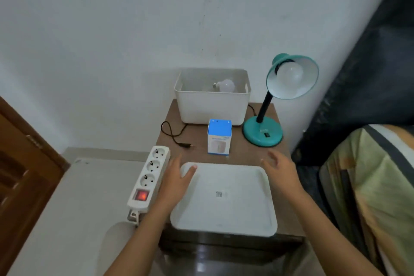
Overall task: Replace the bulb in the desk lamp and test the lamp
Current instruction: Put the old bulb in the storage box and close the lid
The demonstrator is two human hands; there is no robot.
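Note:
A teal desk lamp (262, 132) stands at the back right of a small brown table (197, 141), with a white bulb (289, 74) in its shade. Its black cord and plug (186, 145) lie unplugged on the table. A blue-and-white bulb box (219, 140) stands upright in the middle. Another white bulb (226, 85) lies inside a white bin (212, 105) at the back. My left hand (177, 175) rests open at the far left corner of a white tray (224, 199). My right hand (280, 169) hovers open over the tray's far right corner.
A white power strip (149, 177) with a lit red switch lies left of the tray, its three sockets unused. A bed with a patterned cover (369, 186) is on the right. A brown wooden door (20, 157) is at the left, a white wall behind.

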